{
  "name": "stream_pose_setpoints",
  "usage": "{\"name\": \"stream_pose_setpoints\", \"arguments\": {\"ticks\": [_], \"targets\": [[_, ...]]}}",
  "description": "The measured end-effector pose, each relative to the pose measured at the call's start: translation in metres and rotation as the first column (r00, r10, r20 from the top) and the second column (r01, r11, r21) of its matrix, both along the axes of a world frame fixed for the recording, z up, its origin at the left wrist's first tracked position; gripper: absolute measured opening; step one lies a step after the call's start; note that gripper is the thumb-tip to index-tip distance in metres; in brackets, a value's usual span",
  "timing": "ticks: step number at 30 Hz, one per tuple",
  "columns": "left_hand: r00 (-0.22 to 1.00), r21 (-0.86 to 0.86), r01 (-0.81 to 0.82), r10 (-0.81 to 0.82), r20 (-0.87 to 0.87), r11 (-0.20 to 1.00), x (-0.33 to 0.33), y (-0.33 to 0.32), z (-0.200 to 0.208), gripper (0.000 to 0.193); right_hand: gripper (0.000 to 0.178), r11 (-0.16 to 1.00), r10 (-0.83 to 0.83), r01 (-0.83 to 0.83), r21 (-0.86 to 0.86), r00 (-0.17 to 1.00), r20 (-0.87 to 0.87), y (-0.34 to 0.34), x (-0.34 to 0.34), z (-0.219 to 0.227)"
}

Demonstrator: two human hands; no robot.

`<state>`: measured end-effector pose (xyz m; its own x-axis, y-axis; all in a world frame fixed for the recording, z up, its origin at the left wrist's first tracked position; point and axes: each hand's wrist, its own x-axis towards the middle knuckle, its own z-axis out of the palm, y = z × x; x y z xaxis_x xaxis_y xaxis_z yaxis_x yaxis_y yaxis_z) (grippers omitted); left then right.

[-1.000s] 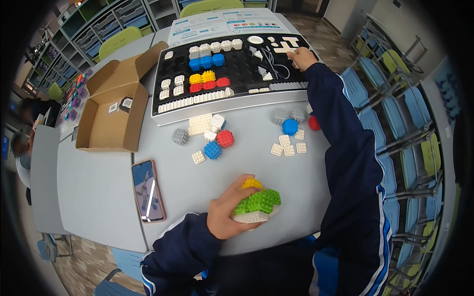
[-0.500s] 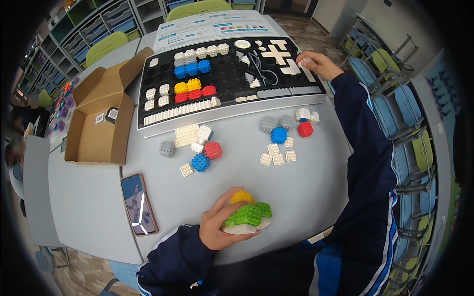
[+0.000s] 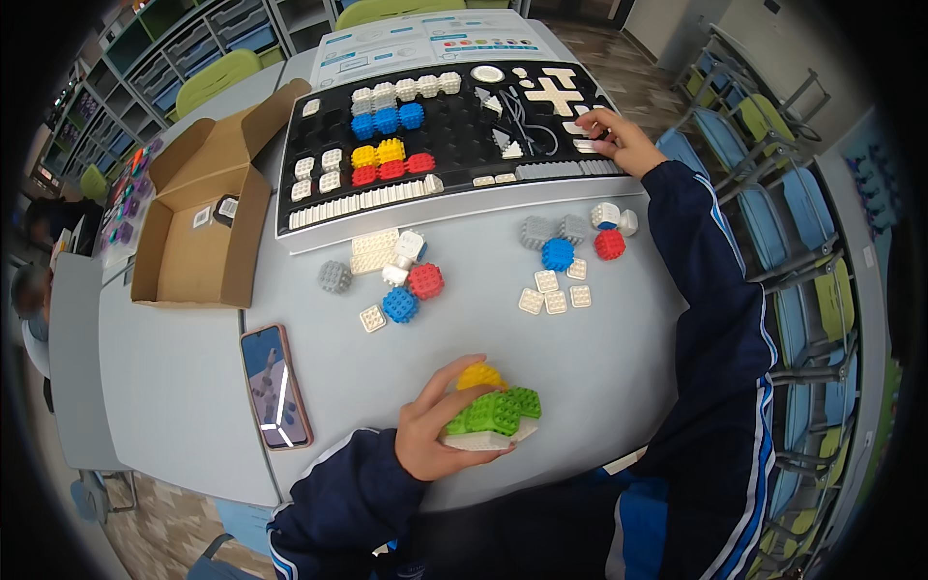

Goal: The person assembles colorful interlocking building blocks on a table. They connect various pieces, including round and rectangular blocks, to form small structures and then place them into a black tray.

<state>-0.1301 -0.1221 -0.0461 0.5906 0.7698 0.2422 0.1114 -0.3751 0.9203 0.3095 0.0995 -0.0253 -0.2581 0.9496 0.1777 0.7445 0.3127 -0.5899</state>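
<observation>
My left hand (image 3: 435, 425) is closed around a block model near the front of the table. The model has bright green studded blocks (image 3: 493, 414), a yellow round block (image 3: 480, 376) at its far side and white plates (image 3: 478, 442) underneath. My right hand (image 3: 621, 141) reaches over the right side of the black tray (image 3: 449, 145), its fingers bent at a small white piece (image 3: 586, 146). The fingers partly cover that piece, so its full shape is hidden. Flat white parts, including a cross-shaped piece (image 3: 553, 96), lie just beyond this hand.
Loose red (image 3: 425, 281), blue (image 3: 399, 305), grey and white blocks lie between tray and model, with several square white plates (image 3: 555, 302) to the right. A phone (image 3: 277, 387) and an open cardboard box (image 3: 198, 253) are at left. An instruction sheet (image 3: 387, 48) lies behind the tray.
My right hand has shifted slightly within the tray's right side, its fingers now lower among the white parts. My left hand keeps its hold on the model. The whole view has shifted a little.
</observation>
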Motion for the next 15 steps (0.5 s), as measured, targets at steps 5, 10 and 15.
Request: {"name": "stream_pose_setpoints", "arguments": {"ticks": [5, 10, 15], "targets": [[1.0, 0.001, -0.003, 0.003, -0.016, 1.0, 0.0, 0.0, 0.0, 0.063, 0.024, 1.0, -0.004, 0.005, -0.01, 0.999, 0.046, 0.004, 0.003, 0.0], [1.0, -0.004, 0.003, -0.003, -0.015, 1.0, 0.0, 0.001, 0.0, 0.064, 0.022, 0.992, -0.012, -0.007, 0.124, 0.988, 0.151, 0.005, 0.005, -0.004], [1.0, 0.018, 0.006, -0.006, -0.001, 1.0, -0.001, 0.001, -0.001, 0.064, 0.022, 0.98, -0.133, 0.096, 0.175, 0.968, 0.215, -0.006, 0.0, 0.006]]}}
